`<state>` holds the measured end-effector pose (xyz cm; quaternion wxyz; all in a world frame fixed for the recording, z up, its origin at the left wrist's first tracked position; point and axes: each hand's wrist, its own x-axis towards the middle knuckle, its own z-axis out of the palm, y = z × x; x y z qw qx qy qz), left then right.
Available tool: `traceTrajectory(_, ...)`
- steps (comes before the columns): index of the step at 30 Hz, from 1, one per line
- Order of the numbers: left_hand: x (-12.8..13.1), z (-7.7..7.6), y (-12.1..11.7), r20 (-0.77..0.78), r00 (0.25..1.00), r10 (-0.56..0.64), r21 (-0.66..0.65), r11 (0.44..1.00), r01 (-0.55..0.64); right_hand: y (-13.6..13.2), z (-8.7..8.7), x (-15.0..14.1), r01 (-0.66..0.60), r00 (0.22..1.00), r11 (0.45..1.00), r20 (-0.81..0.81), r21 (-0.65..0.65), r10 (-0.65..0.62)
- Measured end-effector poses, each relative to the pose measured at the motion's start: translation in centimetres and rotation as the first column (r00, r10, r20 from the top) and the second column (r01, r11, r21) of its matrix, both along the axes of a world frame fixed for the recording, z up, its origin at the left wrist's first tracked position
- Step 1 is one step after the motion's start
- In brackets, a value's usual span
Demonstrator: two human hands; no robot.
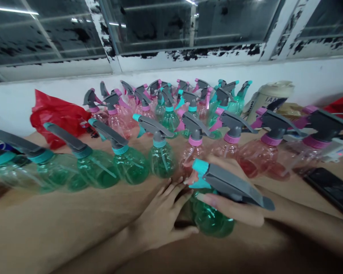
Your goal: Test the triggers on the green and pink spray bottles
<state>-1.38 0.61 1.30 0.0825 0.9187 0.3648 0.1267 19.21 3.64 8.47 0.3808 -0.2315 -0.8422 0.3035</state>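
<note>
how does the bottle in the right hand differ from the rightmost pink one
The green bottle has a turquoise nozzle and collar; the pink bottle has pink ones. The green bottle is in the right hand; the pink bottle stands on the table. Both have grey sprayer tops.

Green bottles (131, 165), pink bottles (257, 155), grey triggers (231, 182)
</note>
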Motion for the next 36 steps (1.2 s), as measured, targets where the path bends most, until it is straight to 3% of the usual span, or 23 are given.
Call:
traceTrajectory(7,-0.1,-0.3,0.1,-0.021,1.0,-0.02,0.004,1.0,0.02,-0.1,-0.3,0.2,0.056,0.997,0.997,0.054,0.062,-0.06)
traceTrajectory(14,-0.1,0.0,0.0,-0.081,0.997,-0.004,0.021,1.0,0.006,0.5,-1.4,0.0,-0.021,0.998,0.998,-0.066,0.051,0.024)
traceTrajectory(25,-0.3,-0.4,0.1,-0.105,0.994,-0.02,0.066,0.997,0.027,-0.1,-1.3,-0.5,0.037,0.995,0.999,-0.091,-0.015,-0.038)
traceTrajectory(36,-0.3,-0.6,0.0,-0.131,0.991,-0.011,0.08,0.997,0.021,-0.5,-0.8,-0.3,0.059,0.993,0.981,-0.087,-0.186,-0.076)
